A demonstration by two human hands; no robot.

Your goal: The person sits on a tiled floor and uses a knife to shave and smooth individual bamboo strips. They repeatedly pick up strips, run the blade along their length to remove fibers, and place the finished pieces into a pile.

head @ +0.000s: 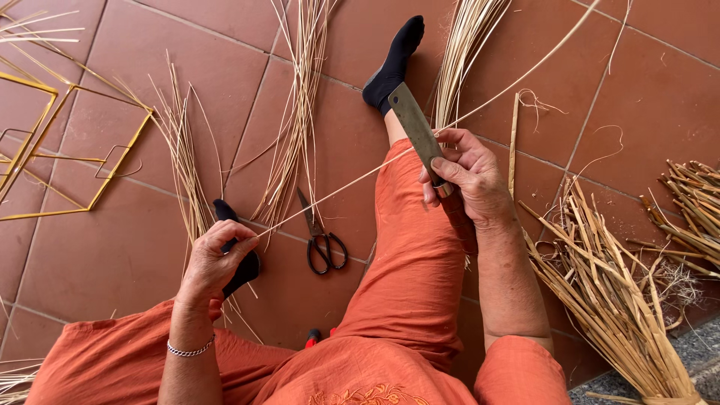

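Head cam, looking down: right hand (465, 176) is clenched round a knife (416, 131), blade against a long thin cane strip (360, 178). Left hand (217, 259) pinches the strip's lower end. Black scissors (322, 240) lie on the tiles between her legs.

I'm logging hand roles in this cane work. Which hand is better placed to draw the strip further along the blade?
Probably the left hand: it pinches the strip's free end, clear of the blade. The right hand is occupied gripping the knife against the strip.
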